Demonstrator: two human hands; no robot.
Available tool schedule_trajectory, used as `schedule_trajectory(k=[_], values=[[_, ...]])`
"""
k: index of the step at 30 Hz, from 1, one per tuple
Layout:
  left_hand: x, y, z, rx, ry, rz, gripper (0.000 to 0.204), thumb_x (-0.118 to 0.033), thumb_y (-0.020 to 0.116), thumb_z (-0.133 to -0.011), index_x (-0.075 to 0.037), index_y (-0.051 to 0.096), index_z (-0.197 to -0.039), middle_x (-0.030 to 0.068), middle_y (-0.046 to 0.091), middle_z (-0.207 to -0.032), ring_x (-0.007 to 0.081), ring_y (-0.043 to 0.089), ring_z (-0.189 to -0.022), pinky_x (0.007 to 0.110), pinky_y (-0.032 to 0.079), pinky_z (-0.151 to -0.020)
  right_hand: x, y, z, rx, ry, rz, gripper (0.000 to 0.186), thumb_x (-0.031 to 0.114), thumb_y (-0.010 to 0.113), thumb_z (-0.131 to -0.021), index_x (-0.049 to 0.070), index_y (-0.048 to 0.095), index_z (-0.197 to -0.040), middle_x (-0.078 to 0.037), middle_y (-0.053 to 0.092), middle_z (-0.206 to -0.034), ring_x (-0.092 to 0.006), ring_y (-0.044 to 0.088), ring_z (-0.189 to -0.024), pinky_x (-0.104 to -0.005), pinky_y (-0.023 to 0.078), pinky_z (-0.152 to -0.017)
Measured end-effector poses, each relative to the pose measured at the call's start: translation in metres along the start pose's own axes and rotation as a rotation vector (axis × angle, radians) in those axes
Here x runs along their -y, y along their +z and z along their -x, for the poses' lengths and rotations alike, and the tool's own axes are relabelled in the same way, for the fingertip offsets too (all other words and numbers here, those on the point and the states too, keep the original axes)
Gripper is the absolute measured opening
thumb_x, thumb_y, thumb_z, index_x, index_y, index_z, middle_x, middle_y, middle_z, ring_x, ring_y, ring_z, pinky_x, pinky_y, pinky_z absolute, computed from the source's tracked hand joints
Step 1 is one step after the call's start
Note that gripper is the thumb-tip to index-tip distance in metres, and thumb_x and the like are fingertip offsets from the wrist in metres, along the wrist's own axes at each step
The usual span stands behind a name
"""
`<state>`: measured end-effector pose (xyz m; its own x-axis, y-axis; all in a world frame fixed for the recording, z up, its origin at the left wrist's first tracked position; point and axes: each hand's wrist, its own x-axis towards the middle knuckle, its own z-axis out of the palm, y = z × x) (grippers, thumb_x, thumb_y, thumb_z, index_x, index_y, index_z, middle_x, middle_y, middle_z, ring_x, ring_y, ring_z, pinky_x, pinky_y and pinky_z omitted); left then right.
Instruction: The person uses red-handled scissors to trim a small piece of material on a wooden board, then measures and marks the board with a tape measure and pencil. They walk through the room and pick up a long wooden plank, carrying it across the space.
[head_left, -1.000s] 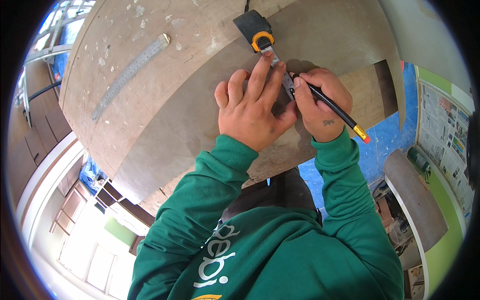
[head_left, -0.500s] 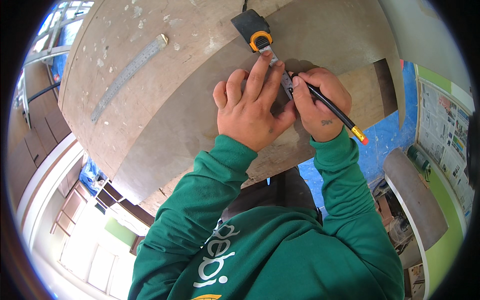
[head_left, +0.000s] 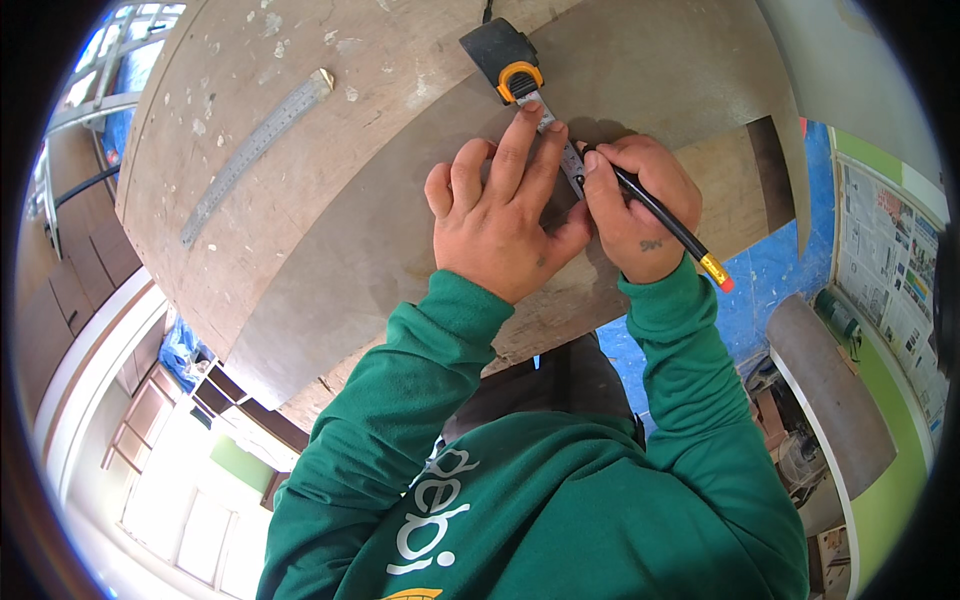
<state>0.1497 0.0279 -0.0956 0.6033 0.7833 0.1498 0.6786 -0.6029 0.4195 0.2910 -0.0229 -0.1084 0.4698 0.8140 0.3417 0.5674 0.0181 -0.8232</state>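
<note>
My left hand (head_left: 500, 210) lies spread on a grey-brown sheet (head_left: 350, 240), its fingertips pressing on the pulled-out blade of a tape measure (head_left: 503, 58). The tape's black and orange case rests beyond those fingers, and its blade (head_left: 572, 165) runs toward me between both hands. Closed around a black pencil (head_left: 665, 212) is my right hand (head_left: 645, 205). The pencil's eraser end points down to the right. Its tip is hidden behind the fingers, close to the blade's end, so I cannot tell whether it touches the sheet.
A steel ruler (head_left: 258, 152) lies on the worn wooden table (head_left: 180, 110) to the left. A dark strip (head_left: 773, 175) sits near the table's right edge. Blue sheeting (head_left: 760, 290) covers the floor, and a curved grey-topped unit (head_left: 835, 385) stands at the right.
Both hands stay almost where they were. The pencil's eraser end has shifted very slightly to the left; the tape measure hardly moves.
</note>
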Motion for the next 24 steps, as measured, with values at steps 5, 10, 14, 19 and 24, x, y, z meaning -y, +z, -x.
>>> schedule_trajectory(k=[5, 10, 14, 19, 24], values=[[0.001, 0.001, 0.0, -0.012, 0.0, 0.01, 0.063, -0.038, 0.075, -0.063, -0.017, 0.067, -0.122, -0.0021, 0.053, -0.139, 0.0218, 0.048, -0.105, 0.036, 0.032, -0.096, -0.001, 0.0, 0.001, 0.014, -0.01, 0.032, 0.012, -0.001, 0.072, -0.072, 0.001, 0.063, -0.08, -0.012, 0.064, -0.074, -0.0319, 0.063, -0.068, -0.0393, 0.051, -0.061], [0.001, 0.001, 0.001, -0.01, -0.001, 0.001, 0.064, -0.038, 0.076, -0.062, -0.017, 0.067, -0.122, -0.0018, 0.053, -0.14, 0.0218, 0.048, -0.105, 0.037, 0.032, -0.095, 0.0, -0.001, 0.001, 0.022, -0.03, 0.067, 0.012, -0.001, 0.072, -0.073, 0.002, 0.063, -0.081, -0.012, 0.064, -0.075, -0.0321, 0.062, -0.068, -0.0396, 0.05, -0.06], [0.001, 0.0, 0.0, -0.011, 0.001, 0.011, 0.065, -0.038, 0.076, -0.062, -0.017, 0.066, -0.123, -0.0016, 0.053, -0.14, 0.0219, 0.048, -0.105, 0.037, 0.032, -0.095, -0.001, -0.002, 0.003, 0.018, 0.012, 0.031, 0.012, 0.001, 0.072, -0.076, 0.001, 0.063, -0.084, -0.013, 0.065, -0.078, -0.0306, 0.064, -0.07, -0.0375, 0.051, -0.062], [0.001, -0.002, 0.001, 0.008, -0.003, 0.017, 0.067, -0.038, 0.077, -0.062, -0.017, 0.065, -0.124, -0.0017, 0.052, -0.14, 0.0225, 0.048, -0.107, 0.038, 0.033, -0.096, 0.003, -0.009, 0.003, 0.003, 0.141, -0.14, 0.01, 0.005, 0.069, -0.085, -0.001, 0.064, -0.091, -0.013, 0.068, -0.086, -0.0229, 0.066, -0.075, -0.0319, 0.053, -0.067], [0.002, -0.002, 0.002, 0.019, -0.004, 0.019, 0.065, -0.039, 0.077, -0.065, -0.018, 0.064, -0.126, -0.002, 0.051, -0.141, 0.023, 0.047, -0.11, 0.039, 0.032, -0.096, 0.014, -0.01, 0.001, -0.086, 0.251, -0.281, 0.014, 0.009, 0.062, -0.094, -0.003, 0.064, -0.103, -0.014, 0.07, -0.094, -0.018, 0.066, -0.081, -0.0294, 0.053, -0.07]])
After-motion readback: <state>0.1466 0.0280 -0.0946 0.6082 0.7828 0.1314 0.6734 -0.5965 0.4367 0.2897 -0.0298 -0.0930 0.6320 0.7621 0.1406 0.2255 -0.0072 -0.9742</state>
